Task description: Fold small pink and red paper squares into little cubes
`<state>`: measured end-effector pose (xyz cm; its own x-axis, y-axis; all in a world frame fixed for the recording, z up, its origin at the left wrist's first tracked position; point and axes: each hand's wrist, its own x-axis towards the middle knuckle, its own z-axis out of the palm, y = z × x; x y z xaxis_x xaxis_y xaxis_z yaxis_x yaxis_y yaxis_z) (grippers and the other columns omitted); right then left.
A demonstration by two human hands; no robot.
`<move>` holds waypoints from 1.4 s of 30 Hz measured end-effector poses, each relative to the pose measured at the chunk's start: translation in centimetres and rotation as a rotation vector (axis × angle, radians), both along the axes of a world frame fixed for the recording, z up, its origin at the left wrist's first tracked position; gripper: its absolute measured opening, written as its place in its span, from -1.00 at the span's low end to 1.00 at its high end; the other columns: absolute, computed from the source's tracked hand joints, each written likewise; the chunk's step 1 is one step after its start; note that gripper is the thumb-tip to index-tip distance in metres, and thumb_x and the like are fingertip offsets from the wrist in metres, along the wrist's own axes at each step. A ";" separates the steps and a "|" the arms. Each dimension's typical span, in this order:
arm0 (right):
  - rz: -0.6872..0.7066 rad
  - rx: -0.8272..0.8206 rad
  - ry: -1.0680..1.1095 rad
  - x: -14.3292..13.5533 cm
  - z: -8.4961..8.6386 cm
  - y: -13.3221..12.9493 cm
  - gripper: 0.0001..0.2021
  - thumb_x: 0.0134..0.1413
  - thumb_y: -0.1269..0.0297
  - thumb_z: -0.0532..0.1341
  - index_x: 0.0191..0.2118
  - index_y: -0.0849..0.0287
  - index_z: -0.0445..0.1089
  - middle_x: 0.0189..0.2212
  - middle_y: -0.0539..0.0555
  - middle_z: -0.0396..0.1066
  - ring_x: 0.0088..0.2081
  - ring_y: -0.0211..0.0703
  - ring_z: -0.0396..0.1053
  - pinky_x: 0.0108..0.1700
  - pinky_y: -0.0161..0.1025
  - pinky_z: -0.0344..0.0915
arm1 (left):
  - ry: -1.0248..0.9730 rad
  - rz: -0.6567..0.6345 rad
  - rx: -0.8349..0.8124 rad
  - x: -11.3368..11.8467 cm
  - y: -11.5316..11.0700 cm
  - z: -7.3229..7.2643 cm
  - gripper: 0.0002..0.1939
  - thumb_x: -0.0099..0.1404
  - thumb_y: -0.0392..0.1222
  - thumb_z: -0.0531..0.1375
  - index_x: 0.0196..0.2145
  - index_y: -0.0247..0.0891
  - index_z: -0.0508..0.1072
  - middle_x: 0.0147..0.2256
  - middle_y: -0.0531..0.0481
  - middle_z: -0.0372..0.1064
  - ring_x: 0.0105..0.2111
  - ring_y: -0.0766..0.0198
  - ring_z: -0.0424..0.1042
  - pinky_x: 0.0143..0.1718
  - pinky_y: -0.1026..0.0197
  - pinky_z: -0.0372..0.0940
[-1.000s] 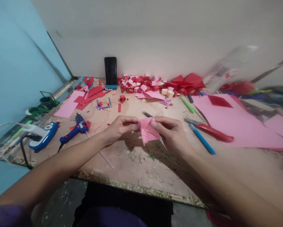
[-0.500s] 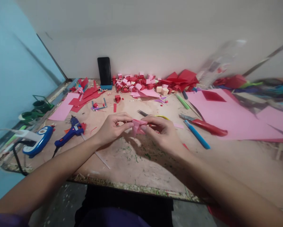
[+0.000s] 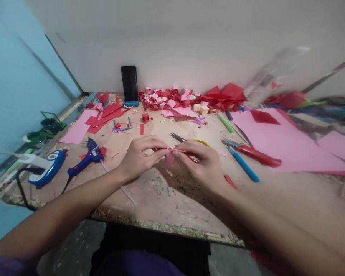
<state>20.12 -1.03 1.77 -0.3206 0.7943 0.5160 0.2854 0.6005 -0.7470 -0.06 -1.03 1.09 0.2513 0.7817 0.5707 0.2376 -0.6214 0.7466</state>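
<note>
Both forearms [image 3: 77, 206] angle inward over the bench [image 3: 155, 207], left hand [image 3: 137, 156] and right hand [image 3: 207, 163] nearly meeting, fingers [image 3: 160, 154] pinched on pink paper [image 3: 169, 160]

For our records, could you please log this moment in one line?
left hand: pinching folded pink paper | right hand: pinching same paper | nearby: scissors

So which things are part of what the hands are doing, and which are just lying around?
In use: left hand, right hand, small pink paper pinched between them.

Probably just around, not held: scissors, glue gun, red-handled tool, propped-up phone.
</note>
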 end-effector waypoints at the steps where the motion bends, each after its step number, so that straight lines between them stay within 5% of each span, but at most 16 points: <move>1: 0.001 -0.002 -0.004 0.0 0.0 0.0 -0.89 0.25 0.34 0.30 -0.34 0.11 0.54 -0.37 0.02 0.57 -0.31 -0.16 0.48 -0.21 -0.18 0.37 | -0.012 0.006 -0.018 0.0 0.0 0.0 -0.94 0.32 -0.25 0.33 -0.28 -0.24 0.65 -0.31 -0.03 0.59 -0.28 0.27 0.54 -0.21 0.22 0.39; 9: -0.002 -0.054 -0.025 -0.1 -0.2 0.0 -0.86 0.25 0.33 0.29 -0.37 0.13 0.52 -0.40 0.02 0.54 -0.34 -0.18 0.45 -0.27 -0.21 0.34 | -0.056 0.018 -0.103 0.2 -0.3 -0.1 -0.90 0.31 -0.22 0.33 -0.36 -0.22 0.64 -0.36 -0.01 0.58 -0.33 0.27 0.51 -0.25 0.21 0.39; 18: -0.035 -0.291 0.052 -0.5 0.7 -0.2 -0.78 0.20 0.21 0.30 -0.45 0.13 0.54 -0.46 0.05 0.53 -0.38 -0.13 0.42 -0.32 -0.18 0.30 | -0.108 -0.037 -0.267 0.6 -0.4 -0.1 -0.90 0.32 -0.22 0.31 -0.34 -0.25 0.62 -0.34 -0.02 0.57 -0.35 0.29 0.52 -0.31 0.26 0.40; 24: -0.092 -0.374 0.062 -0.4 0.6 0.2 -0.79 0.15 0.16 0.34 -0.45 0.12 0.58 -0.46 0.06 0.54 -0.38 -0.11 0.40 -0.36 -0.20 0.27 | -0.066 0.020 -0.204 0.7 -0.4 -0.5 -0.86 0.34 -0.20 0.29 -0.37 -0.26 0.60 -0.37 -0.02 0.54 -0.36 0.29 0.49 -0.28 0.24 0.41; 38: -0.073 -0.553 0.247 0.0 -0.2 1.0 -0.76 0.08 0.06 0.39 -0.44 0.12 0.60 -0.53 0.04 0.50 -0.46 -0.14 0.39 -0.35 -0.15 0.29 | -0.078 -0.068 -0.395 0.9 -0.5 -0.6 -0.84 0.36 -0.18 0.25 -0.32 -0.30 0.57 -0.34 -0.03 0.51 -0.41 0.30 0.48 -0.44 0.29 0.38; 42: -0.117 -0.569 0.292 0.5 -0.5 1.4 -0.76 0.02 0.04 0.44 -0.41 0.11 0.61 -0.49 0.03 0.50 -0.45 -0.16 0.37 -0.37 -0.18 0.27 | 0.048 -0.045 -0.319 0.8 -0.4 -0.6 -0.81 0.38 -0.19 0.24 -0.37 -0.29 0.57 -0.36 -0.02 0.52 -0.34 0.26 0.48 -0.31 0.23 0.37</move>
<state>20.62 0.42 1.25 -0.1255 0.9904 0.0571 0.0616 0.0653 -0.9960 0.75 -1.38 0.50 0.3100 0.9068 0.2856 0.2547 -0.3686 0.8940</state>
